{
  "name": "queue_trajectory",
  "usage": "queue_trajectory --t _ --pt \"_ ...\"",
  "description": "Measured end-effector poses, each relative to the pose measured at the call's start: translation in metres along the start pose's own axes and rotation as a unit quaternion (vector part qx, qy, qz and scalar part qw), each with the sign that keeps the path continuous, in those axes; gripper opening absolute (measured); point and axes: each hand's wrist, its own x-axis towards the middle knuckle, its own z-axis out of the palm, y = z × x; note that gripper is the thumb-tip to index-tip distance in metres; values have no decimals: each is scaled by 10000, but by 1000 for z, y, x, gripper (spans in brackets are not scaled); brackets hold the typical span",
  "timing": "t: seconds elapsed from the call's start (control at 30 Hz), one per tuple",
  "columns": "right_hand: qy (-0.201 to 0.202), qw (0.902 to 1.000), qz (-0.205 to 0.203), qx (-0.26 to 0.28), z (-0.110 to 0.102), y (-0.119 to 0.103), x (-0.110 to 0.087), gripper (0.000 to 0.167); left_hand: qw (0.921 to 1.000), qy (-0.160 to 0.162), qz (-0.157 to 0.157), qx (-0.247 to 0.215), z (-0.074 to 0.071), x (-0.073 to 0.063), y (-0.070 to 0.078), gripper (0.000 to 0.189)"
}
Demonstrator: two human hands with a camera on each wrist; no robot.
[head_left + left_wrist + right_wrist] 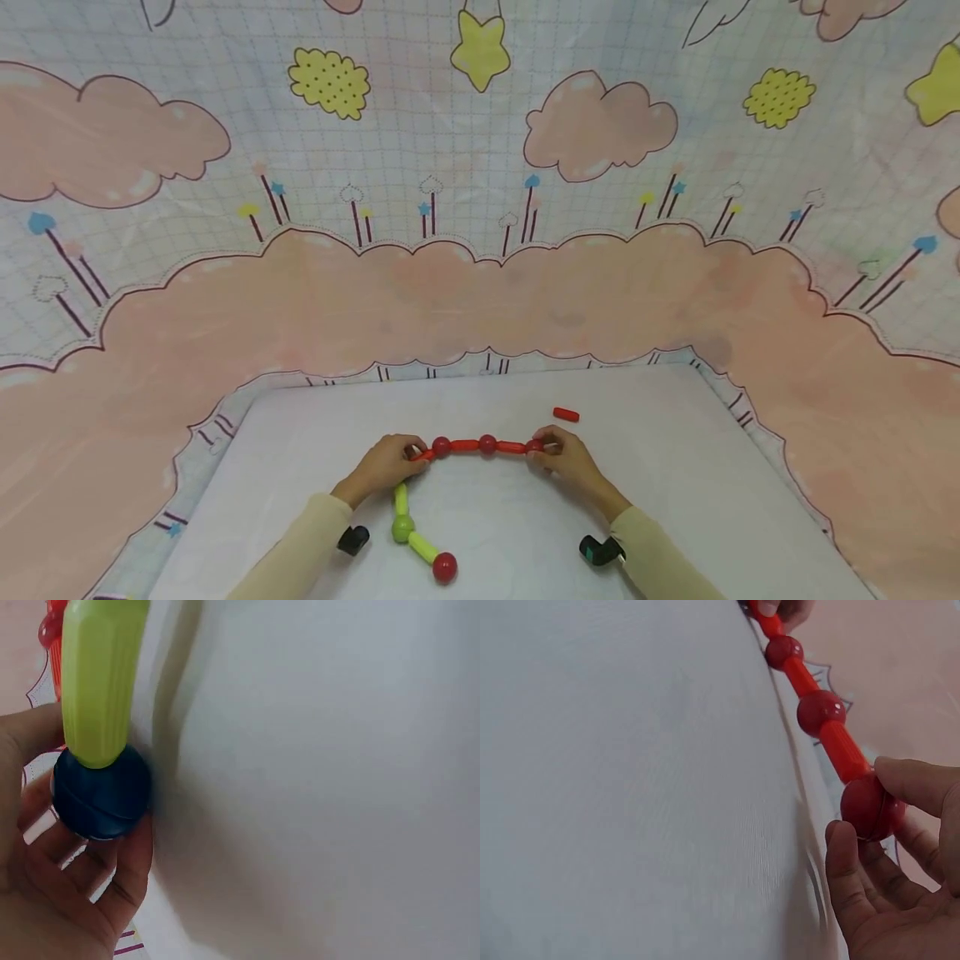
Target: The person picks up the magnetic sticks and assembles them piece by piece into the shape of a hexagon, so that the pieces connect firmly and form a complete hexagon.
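Observation:
A chain of balls and short rods lies on the white table. My left hand [384,461] grips a dark blue ball [103,796] at the chain's bend, which it hides in the head view. From that ball a yellow-green rod [105,682] leads toward a green ball [402,527], another yellow-green rod [423,547] and a red ball [445,567]. Orange-red rods [464,446] alternate with dark red balls [487,444] along the row to the right. At its right end my right hand [567,457] pinches the last red ball [866,808] between thumb and fingers.
One loose red rod [566,414] lies on the white table [525,533] just beyond my right hand. Dark wrist cameras [600,551] hang by both sleeves. Behind the table rises a cloth [480,300] printed with clouds and stars.

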Motion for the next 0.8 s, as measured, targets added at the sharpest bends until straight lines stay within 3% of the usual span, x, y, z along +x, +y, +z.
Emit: queue_trajectory --t 0.2,0.43,0.8 --pt "-80 10000 4 -6 11 -4 6 34 9985 391 -362 107 3 -10 1 19" --pt "-102 9998 35 -143 22 -10 13 34 9954 850 -430 79 7 -24 -1 16" --pt "-254 9996 -79 -120 35 -11 18 33 9924 966 -711 -284 12 -49 0 19"
